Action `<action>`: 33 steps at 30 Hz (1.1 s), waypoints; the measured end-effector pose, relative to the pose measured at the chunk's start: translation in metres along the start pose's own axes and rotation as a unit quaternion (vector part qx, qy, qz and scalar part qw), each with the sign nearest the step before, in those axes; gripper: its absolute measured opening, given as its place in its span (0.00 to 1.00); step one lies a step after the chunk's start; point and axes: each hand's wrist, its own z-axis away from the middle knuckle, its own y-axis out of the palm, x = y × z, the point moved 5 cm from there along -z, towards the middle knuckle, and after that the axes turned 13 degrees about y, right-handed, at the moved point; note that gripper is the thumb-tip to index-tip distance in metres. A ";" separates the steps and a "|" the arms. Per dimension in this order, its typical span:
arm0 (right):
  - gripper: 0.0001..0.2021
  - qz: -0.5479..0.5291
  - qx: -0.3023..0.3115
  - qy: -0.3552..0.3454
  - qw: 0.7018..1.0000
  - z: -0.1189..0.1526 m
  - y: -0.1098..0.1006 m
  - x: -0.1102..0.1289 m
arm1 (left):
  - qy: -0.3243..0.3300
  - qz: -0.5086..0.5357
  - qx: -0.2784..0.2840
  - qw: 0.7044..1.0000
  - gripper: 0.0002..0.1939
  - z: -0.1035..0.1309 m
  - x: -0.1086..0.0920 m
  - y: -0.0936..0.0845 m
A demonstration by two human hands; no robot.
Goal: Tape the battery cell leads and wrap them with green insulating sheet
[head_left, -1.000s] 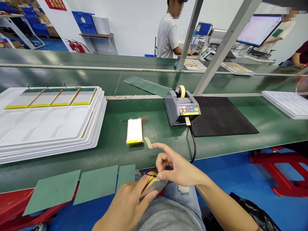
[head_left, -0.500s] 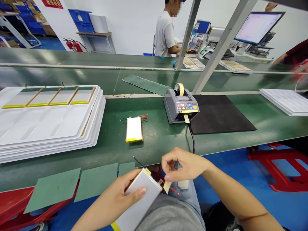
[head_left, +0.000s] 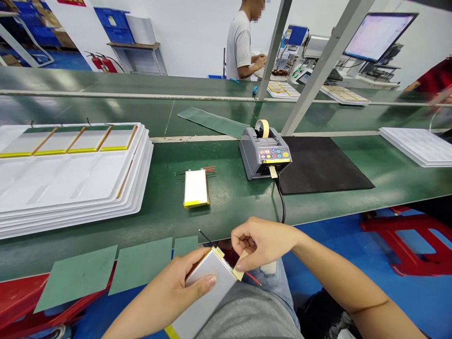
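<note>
My left hand is closed around a flat silver pouch battery cell, tilted above my lap. A black wire and a red wire stick out from its top end, and a bit of yellowish tape sits by the black one. My right hand pinches a short strip of masking tape at the cell's top corner, by the red wire. The strip lies against that corner. On the bench, another battery cell with red and black wires lies in front of a grey tape dispenser, from which a tape end sticks out.
Stacked white trays with several cells stand at the left. A black mat lies right of the dispenser. Green sheets hang at the bench's front edge. Red stools stand below. A co-worker works behind the bench.
My right hand has moved slightly left, bringing the tape strip from beside the cell onto its top corner. My left hand keeps its hold on the cell.
</note>
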 end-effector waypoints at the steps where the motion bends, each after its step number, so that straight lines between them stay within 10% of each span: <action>1: 0.12 0.006 -0.004 0.002 1.000 0.000 0.000 0.000 | 0.000 -0.002 0.000 1.000 0.19 0.000 0.000 0.000; 14: 0.22 0.080 -0.214 -0.019 0.973 0.012 0.005 0.004 | -0.026 -0.013 -0.081 0.996 0.18 0.006 0.011 -0.004; 21: 0.10 0.080 -0.468 -0.190 0.860 0.034 0.006 0.014 | 0.025 -0.229 -0.199 0.952 0.17 0.016 0.014 -0.012; 33: 0.01 -0.104 -0.333 -0.116 0.930 0.018 0.007 0.008 | 0.244 -0.441 -0.204 0.839 0.15 0.018 -0.008 0.005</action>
